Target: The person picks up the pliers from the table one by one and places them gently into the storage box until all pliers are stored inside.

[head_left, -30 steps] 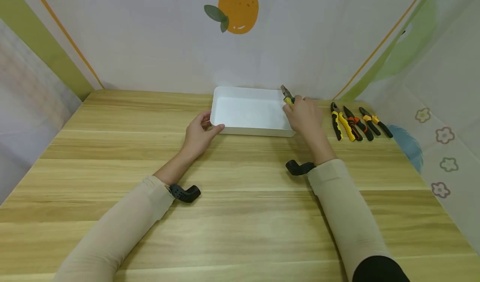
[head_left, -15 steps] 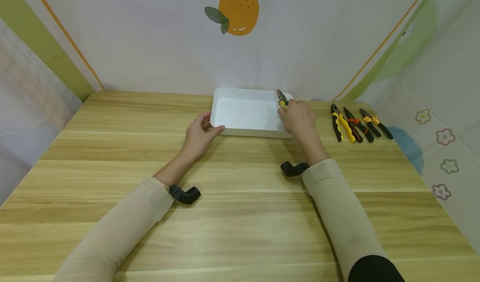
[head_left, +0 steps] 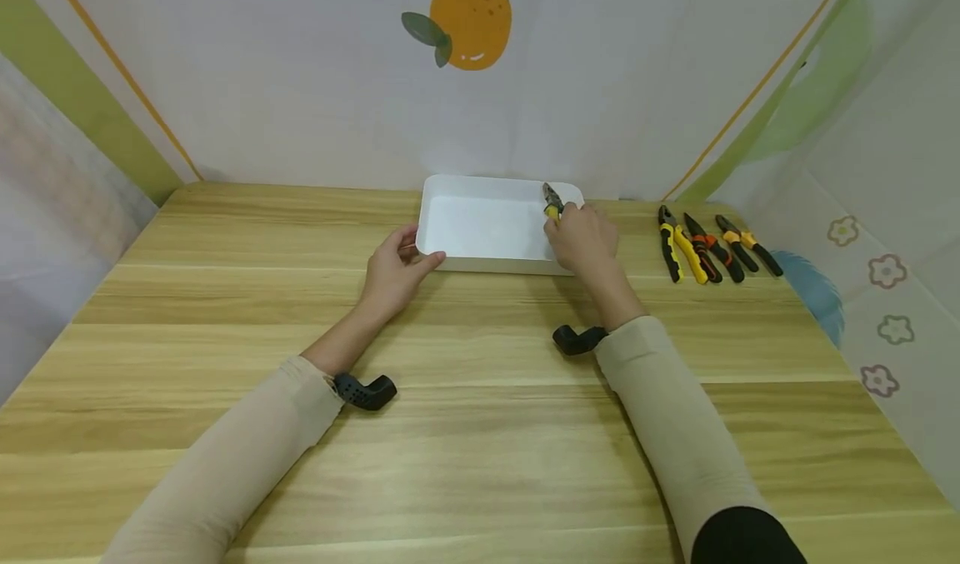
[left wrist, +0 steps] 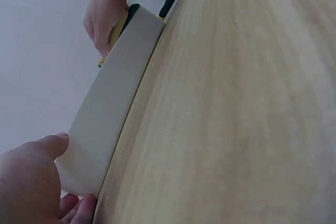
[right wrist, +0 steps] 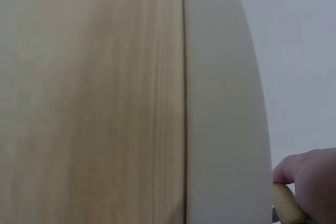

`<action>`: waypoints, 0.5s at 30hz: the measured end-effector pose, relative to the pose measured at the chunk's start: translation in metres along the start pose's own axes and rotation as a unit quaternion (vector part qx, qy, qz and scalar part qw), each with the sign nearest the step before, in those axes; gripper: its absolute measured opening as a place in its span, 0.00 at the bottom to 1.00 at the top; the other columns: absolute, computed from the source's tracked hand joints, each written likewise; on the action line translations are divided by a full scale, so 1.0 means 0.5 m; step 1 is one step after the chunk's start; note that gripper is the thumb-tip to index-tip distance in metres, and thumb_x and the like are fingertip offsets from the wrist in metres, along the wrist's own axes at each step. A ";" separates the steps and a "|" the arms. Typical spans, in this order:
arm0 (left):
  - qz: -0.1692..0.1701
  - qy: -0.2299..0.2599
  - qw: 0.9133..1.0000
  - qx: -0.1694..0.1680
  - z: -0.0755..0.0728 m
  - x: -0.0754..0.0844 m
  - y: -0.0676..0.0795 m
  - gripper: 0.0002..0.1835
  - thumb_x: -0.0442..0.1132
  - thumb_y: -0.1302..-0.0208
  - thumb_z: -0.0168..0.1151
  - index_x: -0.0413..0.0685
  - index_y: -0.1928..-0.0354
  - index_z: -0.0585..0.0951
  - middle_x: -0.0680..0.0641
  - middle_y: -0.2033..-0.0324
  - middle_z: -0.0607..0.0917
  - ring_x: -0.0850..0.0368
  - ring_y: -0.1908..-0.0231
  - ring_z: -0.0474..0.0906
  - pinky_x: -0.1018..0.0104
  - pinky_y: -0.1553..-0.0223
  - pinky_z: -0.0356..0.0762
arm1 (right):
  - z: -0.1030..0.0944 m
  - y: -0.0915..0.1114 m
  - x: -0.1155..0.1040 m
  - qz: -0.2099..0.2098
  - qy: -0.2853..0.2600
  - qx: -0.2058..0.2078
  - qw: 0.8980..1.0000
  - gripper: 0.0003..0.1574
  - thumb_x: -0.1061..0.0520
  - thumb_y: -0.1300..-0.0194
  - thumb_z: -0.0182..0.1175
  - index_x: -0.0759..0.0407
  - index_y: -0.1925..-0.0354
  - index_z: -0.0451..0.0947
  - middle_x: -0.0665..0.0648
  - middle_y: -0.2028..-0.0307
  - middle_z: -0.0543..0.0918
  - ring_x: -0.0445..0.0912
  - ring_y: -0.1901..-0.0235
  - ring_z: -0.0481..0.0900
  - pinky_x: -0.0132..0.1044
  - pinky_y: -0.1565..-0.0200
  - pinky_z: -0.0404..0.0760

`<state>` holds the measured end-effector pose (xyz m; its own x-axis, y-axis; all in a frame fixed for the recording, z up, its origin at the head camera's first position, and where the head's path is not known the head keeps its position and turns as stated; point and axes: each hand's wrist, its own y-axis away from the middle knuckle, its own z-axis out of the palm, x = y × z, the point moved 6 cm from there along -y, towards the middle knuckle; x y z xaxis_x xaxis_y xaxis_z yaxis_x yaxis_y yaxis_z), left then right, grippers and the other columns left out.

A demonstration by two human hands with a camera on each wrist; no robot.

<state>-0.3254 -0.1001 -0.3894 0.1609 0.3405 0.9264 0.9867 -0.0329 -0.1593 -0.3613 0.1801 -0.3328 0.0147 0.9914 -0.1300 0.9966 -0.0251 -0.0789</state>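
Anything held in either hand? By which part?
Right hand holds the pliers by the handles; left hand grips the white tray at its near left corner.

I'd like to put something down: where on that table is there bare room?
Bare: the wooden table between the sleeves, and left of the left hand. Crowded: the far right, with three pliers, and the right end of the white tray, where the right hand holds another pair.
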 end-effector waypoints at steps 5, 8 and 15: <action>0.006 0.003 1.000 0.000 -0.001 0.003 0.001 0.37 0.45 0.34 0.68 0.37 0.28 0.66 0.35 0.35 0.76 0.41 0.36 0.76 0.51 0.31 0.74 | 0.009 -0.002 -0.005 -0.003 0.003 -0.004 1.000 0.30 0.42 0.21 0.38 0.66 0.59 0.74 0.64 0.61 0.78 0.58 0.60 0.75 0.50 0.62 0.79; 0.004 0.004 1.000 0.001 -0.001 0.003 0.001 0.37 0.45 0.34 0.69 0.37 0.28 0.67 0.35 0.34 0.76 0.41 0.37 0.76 0.52 0.30 0.74 | 0.015 -0.004 -0.006 -0.001 0.004 -0.014 1.000 0.30 0.42 0.21 0.39 0.65 0.58 0.74 0.64 0.60 0.78 0.58 0.60 0.74 0.49 0.62 0.78; 0.003 0.006 1.000 -0.001 -0.001 0.003 0.002 0.37 0.45 0.34 0.69 0.38 0.29 0.67 0.36 0.35 0.77 0.42 0.37 0.77 0.51 0.31 0.75 | 0.020 -0.005 -0.008 -0.002 0.006 -0.022 1.000 0.30 0.42 0.21 0.41 0.66 0.55 0.75 0.65 0.59 0.78 0.57 0.60 0.75 0.47 0.63 0.77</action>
<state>-0.3243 -0.1003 -0.3881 0.1672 0.3289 0.9295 0.9857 -0.0359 -0.1647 -0.3645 0.1750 -0.3420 0.0121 0.9928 -0.1188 0.9992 -0.0166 -0.0365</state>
